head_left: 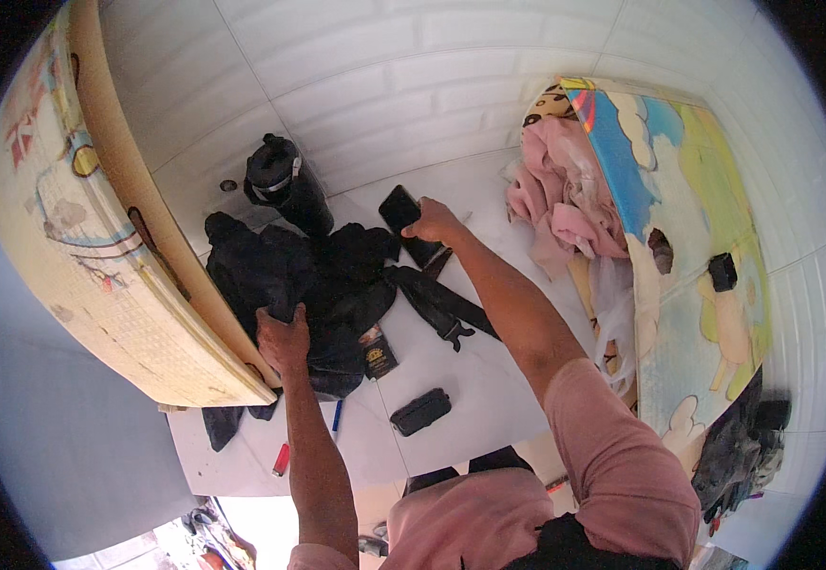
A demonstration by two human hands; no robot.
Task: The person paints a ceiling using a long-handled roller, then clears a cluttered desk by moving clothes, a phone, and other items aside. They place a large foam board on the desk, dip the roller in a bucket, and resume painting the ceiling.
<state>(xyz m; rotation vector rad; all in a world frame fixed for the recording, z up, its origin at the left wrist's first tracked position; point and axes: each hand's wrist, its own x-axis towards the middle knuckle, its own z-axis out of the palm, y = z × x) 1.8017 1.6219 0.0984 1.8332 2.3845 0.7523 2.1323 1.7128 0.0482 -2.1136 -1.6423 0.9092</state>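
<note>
My right hand (435,222) is closed around a black smartphone (398,208), held above the far part of the white table (470,380). Under that hand lies a dark flat item (424,251), partly hidden. My left hand (284,340) grips a crumpled black cloth bag or garment (261,271); its exact kind is not clear. A black strap with a buckle (453,331) runs from the black pile toward my right forearm. Close to the cloth sit a small dark pack (376,351) and, nearer me, a black zipped case (420,410).
A black tumbler (289,185) stands by the tiled wall. A red lighter (282,460) and a blue pen (338,416) lie near the front edge. Printed foam boards (137,275) rise at left; another board (688,266) stands at right beside pink cloth (569,190).
</note>
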